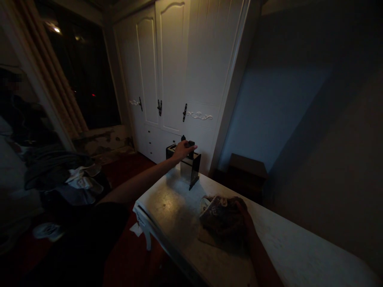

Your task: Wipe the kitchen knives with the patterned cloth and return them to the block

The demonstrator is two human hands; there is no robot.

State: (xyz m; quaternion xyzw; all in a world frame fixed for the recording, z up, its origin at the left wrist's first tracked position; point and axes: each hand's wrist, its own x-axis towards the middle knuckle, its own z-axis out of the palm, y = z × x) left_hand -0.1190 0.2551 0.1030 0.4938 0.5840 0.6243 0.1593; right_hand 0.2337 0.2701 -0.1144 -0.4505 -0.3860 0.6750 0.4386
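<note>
The room is dim. My left hand (pixel 183 150) reaches far out and rests on top of a black box-like stand with shiny sides (pixel 189 169) at the far end of a pale table (pixel 167 207); its fingers curl over a dark item on the stand's top. Closer to me, my right hand (pixel 244 217) lies on a dark patterned cloth (pixel 223 221) spread on the table, pressing it down with its fingers mostly lost in shadow.
White wardrobe doors with dark handles (pixel 179 99) stand behind the table. A dark low cabinet (pixel 247 169) sits at the right by the wall. Piled clothes (pixel 66 175) and a person's dark shape are at the left, near a curtained window (pixel 83 71).
</note>
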